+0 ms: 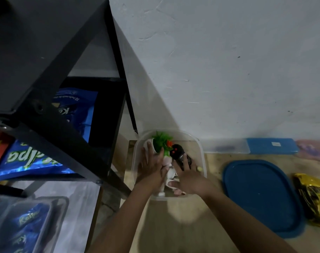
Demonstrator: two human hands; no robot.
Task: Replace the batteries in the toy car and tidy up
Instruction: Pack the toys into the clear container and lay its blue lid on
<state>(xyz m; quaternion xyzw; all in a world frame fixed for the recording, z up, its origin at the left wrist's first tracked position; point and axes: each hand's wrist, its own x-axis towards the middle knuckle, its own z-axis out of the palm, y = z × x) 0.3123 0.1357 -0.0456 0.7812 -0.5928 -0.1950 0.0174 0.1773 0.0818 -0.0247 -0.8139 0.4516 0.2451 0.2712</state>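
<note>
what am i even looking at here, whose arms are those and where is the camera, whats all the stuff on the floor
There is no machine here. The camera sits on a person's head and looks down, so the two bare arms are their own. Both hands reach into a clear plastic tub by the wall. The left hand rests among small toys beside a little green plastic plant. The right hand lies on a black remote control; whether it grips it is unclear. To the right lie the tub's blue lid and a gold toy car. A dark shelf with blue packets stands at left.
</note>
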